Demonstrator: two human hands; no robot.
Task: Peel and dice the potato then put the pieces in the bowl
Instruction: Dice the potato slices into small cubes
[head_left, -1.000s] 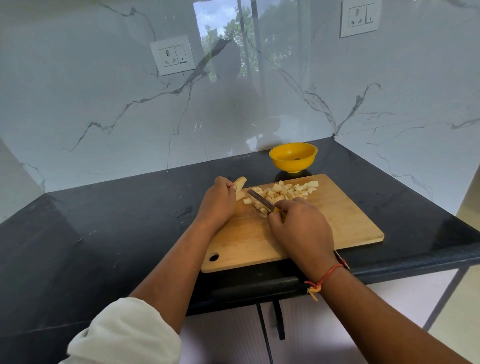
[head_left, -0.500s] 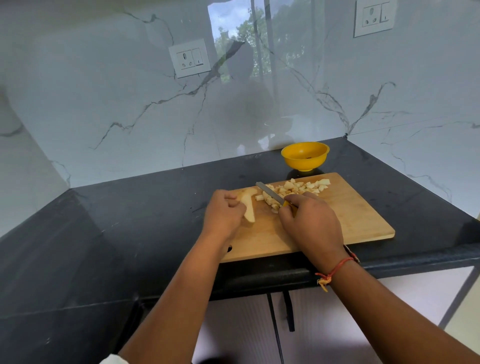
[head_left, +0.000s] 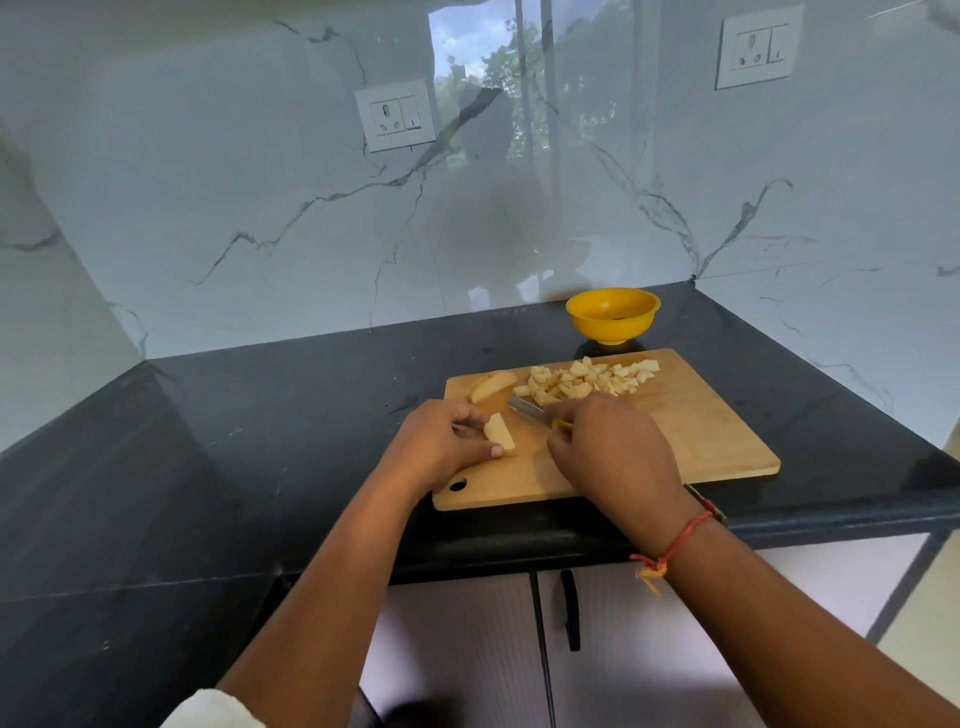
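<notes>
1. The glossy black stone countertop (head_left: 234, 447) meets a white veined marble wall. The wall carries two white rectangular sockets, and the left socket (head_left: 396, 115) sits above the left hand.
2. The left hand (head_left: 441, 447) curls its fingers and thumb round one pale peeled potato strip (head_left: 500, 431) that lies flat on the board. Half a second ago both strips sat together under this hand; now they are apart, and this one is nearer the front.
3. The second potato strip (head_left: 492, 385), slightly curved, lies alone at the board's far-left corner.
4. The steel knife blade (head_left: 525, 406) points left, its edge just beside the pile.
5. The right hand (head_left: 613, 457), with a red thread bracelet (head_left: 675, 545) on its wrist, grips the knife's yellow handle.
6. One heap of small diced potato cubes (head_left: 587, 382) lies along the far edge of the rectangular pale wooden cutting board (head_left: 701, 436).
7. One round yellow plastic bowl (head_left: 613, 314) stands just behind the board.
8. The right socket (head_left: 756, 48) is high on the wall.
</notes>
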